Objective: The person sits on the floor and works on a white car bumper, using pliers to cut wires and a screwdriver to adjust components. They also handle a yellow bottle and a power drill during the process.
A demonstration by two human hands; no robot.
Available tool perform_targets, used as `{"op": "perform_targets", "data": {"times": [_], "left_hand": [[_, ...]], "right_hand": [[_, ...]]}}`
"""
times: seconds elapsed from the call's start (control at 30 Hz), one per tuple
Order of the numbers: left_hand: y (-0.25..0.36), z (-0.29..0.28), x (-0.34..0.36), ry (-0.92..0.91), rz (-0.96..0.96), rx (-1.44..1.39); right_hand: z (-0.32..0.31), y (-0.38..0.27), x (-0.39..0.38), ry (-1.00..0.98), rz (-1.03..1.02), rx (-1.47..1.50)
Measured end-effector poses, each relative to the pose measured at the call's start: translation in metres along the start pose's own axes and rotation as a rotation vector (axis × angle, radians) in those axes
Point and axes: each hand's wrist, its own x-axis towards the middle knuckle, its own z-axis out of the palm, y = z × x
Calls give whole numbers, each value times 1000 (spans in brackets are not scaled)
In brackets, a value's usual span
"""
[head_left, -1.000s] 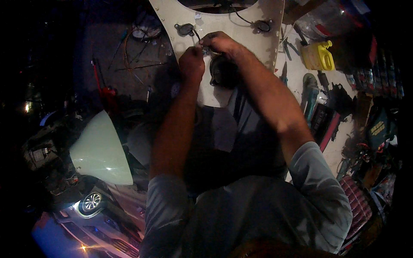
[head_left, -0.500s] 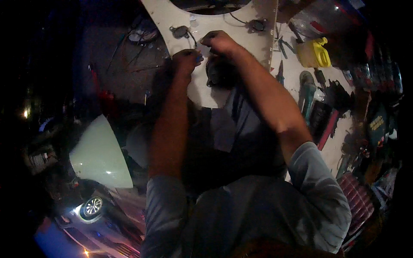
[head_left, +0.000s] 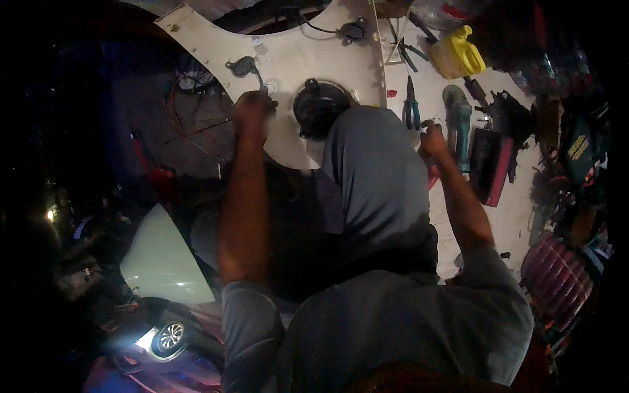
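My left hand (head_left: 254, 110) is closed at the end of a short black cable (head_left: 261, 81) that runs down from a small black round speaker (head_left: 244, 66) on a pale panel (head_left: 298, 56). Beside that hand, a larger black round speaker (head_left: 320, 108) lies on the panel near my bent knee. Off to the right, my right hand (head_left: 432, 139) is low over the floor with its fingers curled; what is in them is hidden. Just beyond it lie pliers with dark blue-green handles (head_left: 411, 112). A red object (head_left: 434, 175) shows partly below that hand.
A second small speaker (head_left: 352, 31) sits at the panel's far right. Further right are a yellow jug (head_left: 457, 54), a green angle grinder (head_left: 457, 121), a black and red box (head_left: 490, 164) and another pair of pliers (head_left: 407, 56). A pale curved panel (head_left: 164, 262) stands at the left.
My right hand has left the cable and moved right and nearer, to the tools on the floor. My left hand stays by the small speaker. The view has shifted, uncovering the larger speaker.
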Motion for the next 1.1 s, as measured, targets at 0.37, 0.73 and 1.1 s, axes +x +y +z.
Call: {"op": "perform_targets", "data": {"times": [0.37, 0.73, 1.1], "left_hand": [[-74, -28, 47, -153, 537, 155], [-64, -51, 73, 481, 268, 715], [-68, -57, 60, 66, 187, 10]], "right_hand": [[14, -34, 12, 194, 8, -182], [-62, -248, 128, 197, -216, 522], [-27, -182, 131, 276, -64, 245]]}}
